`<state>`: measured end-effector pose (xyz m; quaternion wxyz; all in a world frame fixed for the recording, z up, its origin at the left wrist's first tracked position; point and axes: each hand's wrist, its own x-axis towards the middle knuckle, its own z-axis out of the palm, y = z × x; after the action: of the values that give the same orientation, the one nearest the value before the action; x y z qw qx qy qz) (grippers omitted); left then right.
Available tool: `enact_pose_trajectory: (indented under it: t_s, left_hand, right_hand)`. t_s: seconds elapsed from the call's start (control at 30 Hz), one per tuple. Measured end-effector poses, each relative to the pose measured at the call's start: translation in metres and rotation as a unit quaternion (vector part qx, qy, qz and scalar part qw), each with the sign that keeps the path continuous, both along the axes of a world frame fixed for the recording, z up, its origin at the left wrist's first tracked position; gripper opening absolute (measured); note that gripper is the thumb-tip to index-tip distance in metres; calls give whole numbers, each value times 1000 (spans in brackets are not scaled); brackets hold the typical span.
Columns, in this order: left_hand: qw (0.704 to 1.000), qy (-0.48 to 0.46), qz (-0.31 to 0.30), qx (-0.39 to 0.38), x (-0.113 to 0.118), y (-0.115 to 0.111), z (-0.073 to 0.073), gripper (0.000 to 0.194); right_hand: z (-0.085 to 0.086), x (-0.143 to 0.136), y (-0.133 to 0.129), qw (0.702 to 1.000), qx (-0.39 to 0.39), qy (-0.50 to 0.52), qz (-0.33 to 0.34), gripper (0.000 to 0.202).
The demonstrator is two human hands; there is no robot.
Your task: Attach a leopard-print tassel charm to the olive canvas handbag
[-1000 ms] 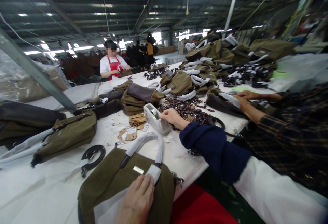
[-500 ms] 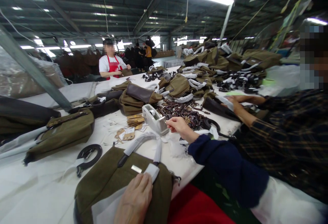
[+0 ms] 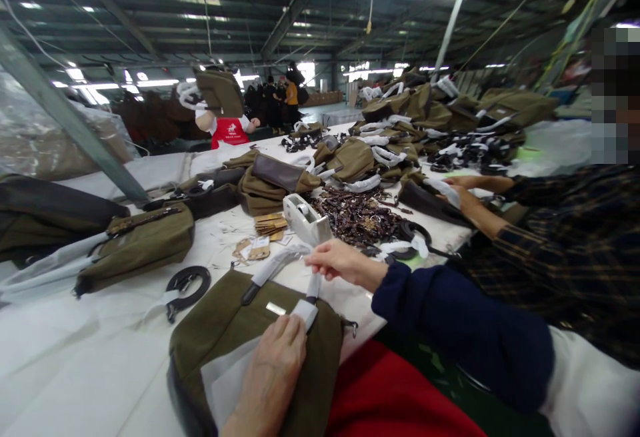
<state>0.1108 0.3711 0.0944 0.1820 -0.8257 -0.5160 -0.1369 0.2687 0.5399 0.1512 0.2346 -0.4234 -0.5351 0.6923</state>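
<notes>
An olive bag [image 3: 220, 317] with a dark base lies in front of me, its handles [image 3: 280, 264] wrapped in white. My left hand [image 3: 280, 364] presses a white sheet [image 3: 227, 374] and a folded white wrap [image 3: 306, 312] near one handle's base against the bag. Its fingers lie close together, closed on the wrap. My right hand [image 3: 340, 262] is pinched above the handles, just in front of the tape dispenser [image 3: 305, 220]; what its fingertips hold is too small to name. A metal plate [image 3: 275, 308] sits on the bag's front.
Brown tags [image 3: 270, 225] and a heap of dark straps with metal parts [image 3: 353, 217] lie beyond. A coiled black strap [image 3: 188, 288] is at left, near another olive bag [image 3: 135, 244]. At right, a person's hands [image 3: 465, 194] hold a wrapped handle. Bags pile up behind.
My right hand has moved left, away from the dispenser and over the handles. My left hand stays on the bag. The person across the table has raised an olive bag.
</notes>
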Motion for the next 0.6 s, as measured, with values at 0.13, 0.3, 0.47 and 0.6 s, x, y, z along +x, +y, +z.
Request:
enact_pose_trajectory:
  t_s: [0.13,0.3,0.47,0.6]
  left_hand:
    - [1000,2,-1,27,-1,4,-11,24]
    - [1000,21,8,0,-2,2,-9,26]
    - [997,72,-9,-18,0,-4,7,32]
    - [997,74,-3,-14,-1,-5,6,35]
  right_hand:
    - [1,-12,-36,989,-4,-82,120,23]
    - [-3,-11,-48,977,7,-163,140,25]
    - [2,-9,-53,968,28,-207,141,26]
    - [5,-14,-55,951,57,-256,164,28]
